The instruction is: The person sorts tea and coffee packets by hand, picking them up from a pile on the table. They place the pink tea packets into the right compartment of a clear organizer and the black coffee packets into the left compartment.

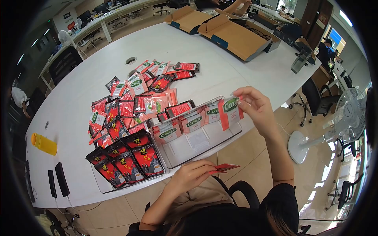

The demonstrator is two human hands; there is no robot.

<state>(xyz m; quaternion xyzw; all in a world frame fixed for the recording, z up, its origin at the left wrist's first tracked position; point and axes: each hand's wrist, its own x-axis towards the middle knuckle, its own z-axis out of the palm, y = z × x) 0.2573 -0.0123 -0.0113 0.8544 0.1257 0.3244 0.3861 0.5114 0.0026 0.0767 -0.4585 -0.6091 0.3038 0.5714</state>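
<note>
Between the fingertips of my right hand (255,108) is a red and white Cozy tea sachet (231,112), at the right end of a clear plastic tray (179,157). Several Cozy sachets (193,122) stand in a row along that tray's far side. My left hand (191,177) pinches a few red sachets (224,168) by one end, just in front of the table edge. To the left, a second clear tray (103,188) holds black and red coffee sachets (126,167) in rows. A loose heap of mixed sachets (136,84) lies behind both trays.
On the white table (212,74) are open cardboard boxes (234,37), a grey bottle (301,59), a yellow bottle (44,144) and two black phone-like devices (61,179) with cables. A white fan (298,147) stands to the right. Other people are in the background.
</note>
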